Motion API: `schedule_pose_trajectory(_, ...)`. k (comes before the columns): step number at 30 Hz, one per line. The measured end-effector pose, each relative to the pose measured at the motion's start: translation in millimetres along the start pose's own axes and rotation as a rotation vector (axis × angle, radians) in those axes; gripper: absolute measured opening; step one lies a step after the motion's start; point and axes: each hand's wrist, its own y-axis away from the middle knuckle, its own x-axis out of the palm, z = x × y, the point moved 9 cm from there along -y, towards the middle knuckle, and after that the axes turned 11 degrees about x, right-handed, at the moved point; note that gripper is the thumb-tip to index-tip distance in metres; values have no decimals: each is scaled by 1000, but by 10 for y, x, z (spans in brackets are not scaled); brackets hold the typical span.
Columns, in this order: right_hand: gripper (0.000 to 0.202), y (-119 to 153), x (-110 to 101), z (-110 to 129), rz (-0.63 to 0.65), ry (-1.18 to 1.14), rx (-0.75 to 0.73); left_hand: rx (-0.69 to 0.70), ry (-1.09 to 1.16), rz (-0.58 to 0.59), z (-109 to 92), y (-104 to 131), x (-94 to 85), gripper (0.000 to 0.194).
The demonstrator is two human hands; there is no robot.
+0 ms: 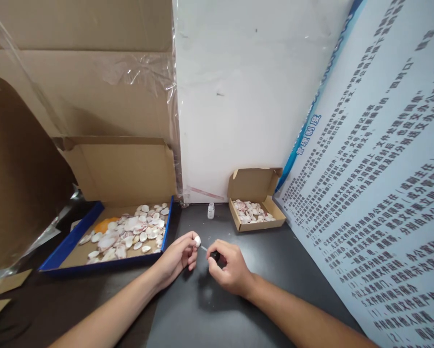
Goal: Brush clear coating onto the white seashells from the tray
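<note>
Between the fingertips of my left hand [180, 253] is a small white seashell [197, 240]. My right hand [231, 267] grips the black cap of a small brush applicator [214, 256]. Its thin stem points left, with the tip at or very near the shell; whether they touch I cannot tell. Behind both hands a small white bottle [210, 211] stands upright on the dark tabletop [188, 314], its neck without a cap.
To the left lies an open blue-edged cardboard box [104, 265] full of seashells [130, 232]. A smaller open cardboard box [262, 225] with shells stands at the back right. A white panel [246, 96] and a printed board [376, 193] border the table.
</note>
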Motion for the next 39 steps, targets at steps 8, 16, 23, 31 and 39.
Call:
schedule_pose_trajectory(8, 10, -15, -25, -18, -16, 3, 17, -4, 5, -5, 6, 1, 0, 9)
schedule_pose_trajectory(16, 11, -6, -55, 14, -27, -20, 8, -9, 8, -8, 1, 4, 0, 7)
schedule_pose_trajectory(23, 19, 7, -73, 63, -25, -66, -36, -7, 26, -31, -16, 9, 7, 8)
schedule_pose_trajectory(31, 18, 5, -84, 14, -53, -35, -5, -7, 32, -46, -13, 0, -3, 7)
schedule_pose_trajectory(39, 16, -5, -64, 14, -51, -19, -1, -12, 31, -55, -16, 16, -2, 9)
